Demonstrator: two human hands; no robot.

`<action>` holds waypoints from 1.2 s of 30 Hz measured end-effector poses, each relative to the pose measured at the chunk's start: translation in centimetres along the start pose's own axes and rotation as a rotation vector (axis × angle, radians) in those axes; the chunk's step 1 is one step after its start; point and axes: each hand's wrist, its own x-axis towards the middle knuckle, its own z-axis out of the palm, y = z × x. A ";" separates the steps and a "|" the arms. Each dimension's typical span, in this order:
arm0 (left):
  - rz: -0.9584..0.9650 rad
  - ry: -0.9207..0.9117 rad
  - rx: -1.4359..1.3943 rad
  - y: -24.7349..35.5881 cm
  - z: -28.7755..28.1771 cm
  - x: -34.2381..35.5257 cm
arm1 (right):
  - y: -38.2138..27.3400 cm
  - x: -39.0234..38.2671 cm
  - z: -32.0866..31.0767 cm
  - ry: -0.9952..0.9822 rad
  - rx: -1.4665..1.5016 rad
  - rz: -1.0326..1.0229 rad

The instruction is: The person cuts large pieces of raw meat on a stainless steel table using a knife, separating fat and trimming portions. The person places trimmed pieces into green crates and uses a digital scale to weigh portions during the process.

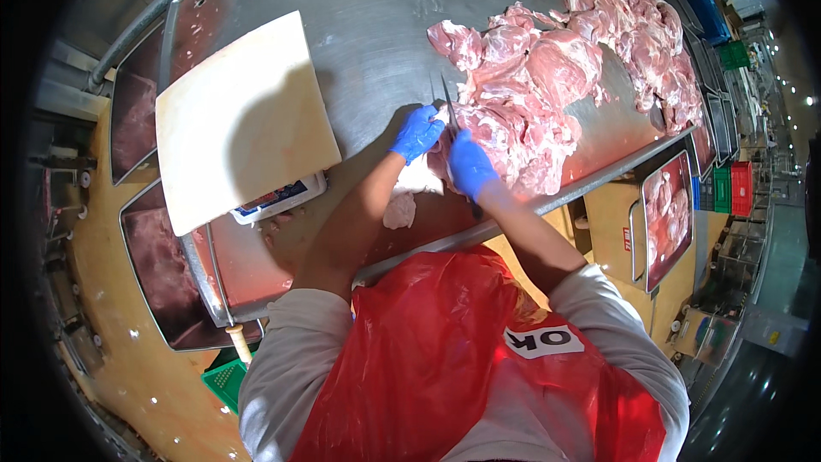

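Note:
My left hand (418,133), in a blue glove, is closed on the edge of a piece of raw meat (489,133) at the near end of a pile. In my right hand (470,166), gloved the same, is a knife (449,101). Its narrow blade points away from me, close beside the left fingers, and the handle's end shows below the fist. Where the blade meets the meat is hard to make out. A pale flap of skin or fat (400,210) lies on the metal table (376,26) under my left wrist.
A large white cutting board (248,120) rests at the left, partly over a white tub (286,197). More raw meat (637,34) is heaped at the far right. Metal trays (158,269) flank the table's left end; another tray (667,218) holding meat is at the right.

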 end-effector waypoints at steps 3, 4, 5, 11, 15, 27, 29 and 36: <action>-0.003 0.115 0.052 0.5 0.8 -0.6 | 0.3 3.8 1.6 -0.045 0.037 0.108; 0.000 0.130 0.009 0.9 0.7 -0.9 | 0.3 3.9 1.8 -0.035 0.019 0.107; 0.000 0.142 -0.034 1.6 0.4 -1.6 | 0.5 3.8 2.4 -0.027 0.002 0.108; 0.114 0.274 -0.058 -0.3 -2.7 -5.5 | 17.4 -13.2 8.0 -0.038 -0.194 -0.060; -0.228 -0.062 0.366 1.7 -3.3 -9.4 | 16.2 -19.5 0.6 -0.141 -0.449 0.026; 0.037 -0.314 0.664 3.6 1.7 -5.0 | 4.5 -1.6 1.6 -0.070 -0.229 0.059; 0.024 -0.199 0.581 2.9 1.7 -5.8 | 5.7 -1.0 3.4 -0.067 -0.225 0.056; 0.131 -0.170 0.424 10.1 -1.8 -10.5 | 19.4 -9.0 4.9 -0.159 -0.128 -0.090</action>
